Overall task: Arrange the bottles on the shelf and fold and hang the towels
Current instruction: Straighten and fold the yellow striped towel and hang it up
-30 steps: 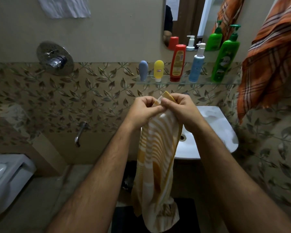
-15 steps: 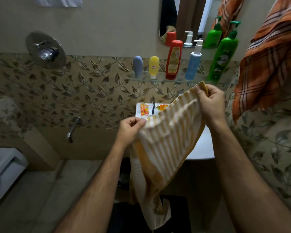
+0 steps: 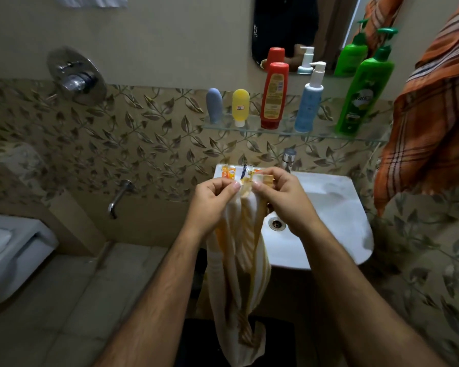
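Hands meet above the front-left edge of the white sink (image 3: 337, 207), the left hand (image 3: 212, 202) and the right hand (image 3: 284, 200) both pinching with curled fingers the top corners of the yellow striped towel (image 3: 239, 260), which hangs down, while five bottles stand on the glass shelf (image 3: 249, 128).

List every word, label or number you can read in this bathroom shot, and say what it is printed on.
"kalika", only partly legible: green pump bottle on the glass shelf.
Red bottle: yellow label, print too small to read.
Yellow tube: small sticker, blurred.
Blue pump bottle: faint print, unreadable.
Sachets on the sink: unreadable.
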`<state>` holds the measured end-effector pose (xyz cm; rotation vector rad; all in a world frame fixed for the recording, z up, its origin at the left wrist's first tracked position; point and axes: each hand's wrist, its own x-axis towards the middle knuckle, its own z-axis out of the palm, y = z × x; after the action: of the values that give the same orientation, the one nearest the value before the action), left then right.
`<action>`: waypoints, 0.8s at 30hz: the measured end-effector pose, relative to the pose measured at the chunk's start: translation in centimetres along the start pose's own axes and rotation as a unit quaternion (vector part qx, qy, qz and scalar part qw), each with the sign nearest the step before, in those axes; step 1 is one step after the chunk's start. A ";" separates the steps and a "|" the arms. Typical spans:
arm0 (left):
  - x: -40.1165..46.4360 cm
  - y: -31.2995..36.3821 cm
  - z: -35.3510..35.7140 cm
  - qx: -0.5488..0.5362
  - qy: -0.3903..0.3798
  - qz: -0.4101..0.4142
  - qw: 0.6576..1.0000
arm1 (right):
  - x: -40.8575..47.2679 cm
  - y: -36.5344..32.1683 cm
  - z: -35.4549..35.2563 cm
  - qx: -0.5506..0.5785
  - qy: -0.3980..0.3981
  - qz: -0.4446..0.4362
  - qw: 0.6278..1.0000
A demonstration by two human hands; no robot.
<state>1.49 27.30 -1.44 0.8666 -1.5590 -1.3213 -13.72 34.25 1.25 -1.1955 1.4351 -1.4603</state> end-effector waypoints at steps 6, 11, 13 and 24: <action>0.2 -0.5 1.0 0.015 -0.036 0.016 0.999 | 1.3 0.9 -1.0 -0.053 -0.135 -0.002 0.989; -0.2 -0.9 1.0 0.026 -0.016 0.031 0.999 | 2.4 1.3 -1.8 -0.080 -0.158 0.000 0.984; -0.6 -1.4 1.1 0.011 -0.002 0.016 1.000 | 2.7 1.5 -2.1 -0.102 -0.143 -0.008 0.984; -5.8 -6.9 -1.1 0.033 -0.039 -0.158 0.986 | 2.4 5.9 -7.1 -0.121 -0.005 -0.012 0.993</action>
<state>4.33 30.90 -9.27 1.1536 -1.5773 -1.5490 -21.70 33.44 -3.86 -1.3685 1.6315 -1.3219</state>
